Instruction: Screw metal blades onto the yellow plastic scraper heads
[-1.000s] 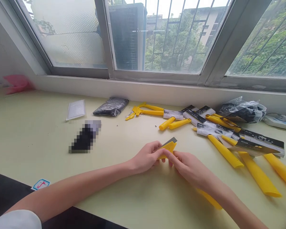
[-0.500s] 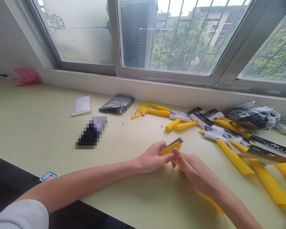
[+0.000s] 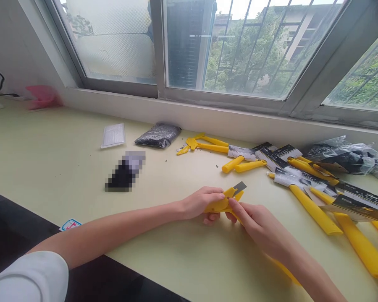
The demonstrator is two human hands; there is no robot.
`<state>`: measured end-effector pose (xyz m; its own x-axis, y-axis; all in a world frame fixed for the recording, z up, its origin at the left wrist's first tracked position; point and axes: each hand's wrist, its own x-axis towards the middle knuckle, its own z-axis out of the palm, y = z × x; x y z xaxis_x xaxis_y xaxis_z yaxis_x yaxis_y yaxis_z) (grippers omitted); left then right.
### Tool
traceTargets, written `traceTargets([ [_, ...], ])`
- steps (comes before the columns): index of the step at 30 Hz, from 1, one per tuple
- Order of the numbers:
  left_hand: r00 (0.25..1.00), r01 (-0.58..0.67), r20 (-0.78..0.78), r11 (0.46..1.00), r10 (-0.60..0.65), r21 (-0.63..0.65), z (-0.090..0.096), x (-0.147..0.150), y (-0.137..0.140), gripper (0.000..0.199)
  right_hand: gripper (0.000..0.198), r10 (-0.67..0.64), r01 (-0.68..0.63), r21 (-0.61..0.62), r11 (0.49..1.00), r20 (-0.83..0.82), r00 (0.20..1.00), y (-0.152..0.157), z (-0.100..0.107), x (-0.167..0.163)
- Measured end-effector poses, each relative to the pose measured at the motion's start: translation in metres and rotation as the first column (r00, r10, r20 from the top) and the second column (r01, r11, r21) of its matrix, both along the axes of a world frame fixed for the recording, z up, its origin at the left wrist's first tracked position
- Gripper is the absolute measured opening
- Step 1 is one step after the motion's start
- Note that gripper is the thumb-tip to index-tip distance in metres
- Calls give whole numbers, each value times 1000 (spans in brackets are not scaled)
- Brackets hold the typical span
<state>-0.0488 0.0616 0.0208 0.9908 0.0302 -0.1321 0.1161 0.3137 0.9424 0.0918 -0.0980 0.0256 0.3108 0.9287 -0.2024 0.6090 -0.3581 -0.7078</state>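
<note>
Over the pale table, both hands grip a yellow scraper [image 3: 219, 204] with a flat grey blade [image 3: 240, 188] standing out of its head. My left hand [image 3: 201, 203] is closed on the head, its thumb lying across the top. Pressed against the head near the blade is the thumb of my right hand [image 3: 252, 219], whose fingers curl underneath. The scraper's long yellow handle runs back beneath my right forearm and shows below it. Hidden behind the fingers is where the blade meets the head.
Yellow handles [image 3: 315, 209] and black-and-white packaging cards lie at right. Beyond the hands are yellow pieces [image 3: 193, 144] with small metal bits, a black plastic-wrapped packet [image 3: 159, 135], a clear flat case [image 3: 113, 136] and a blurred-out dark item [image 3: 124, 172]. A window sill bounds the back.
The scraper's head has turned in my hands, so more of the blade and yellow parts shows. My left thumb has moved onto the head. The whole view has shifted slightly.
</note>
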Motion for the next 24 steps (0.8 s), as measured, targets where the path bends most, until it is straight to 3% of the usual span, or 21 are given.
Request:
traceTargets([
  [5,998,66,12,997,-67,37,-2,-2,5,44,57,40,-40,8,999,15,999,-5,2,0],
  [8,1000,8,14,997,-9,72,-3,-1,0,47,57,31,-33,19,999,63,998,-3,0,0],
  [12,994,-105,-32,994,106,30,-4,1,-10,46,54,2,-5,27,1000,112,994,2,-3,-3],
  [18,978,-159,-89,956,186,245,-7,0,-18,44,58,27,-27,22,999,21,999,4,1,-5],
  [24,969,-221,-24,907,245,358,-6,-2,-23,40,62,-15,13,-21,1000,-101,995,6,-6,-1],
])
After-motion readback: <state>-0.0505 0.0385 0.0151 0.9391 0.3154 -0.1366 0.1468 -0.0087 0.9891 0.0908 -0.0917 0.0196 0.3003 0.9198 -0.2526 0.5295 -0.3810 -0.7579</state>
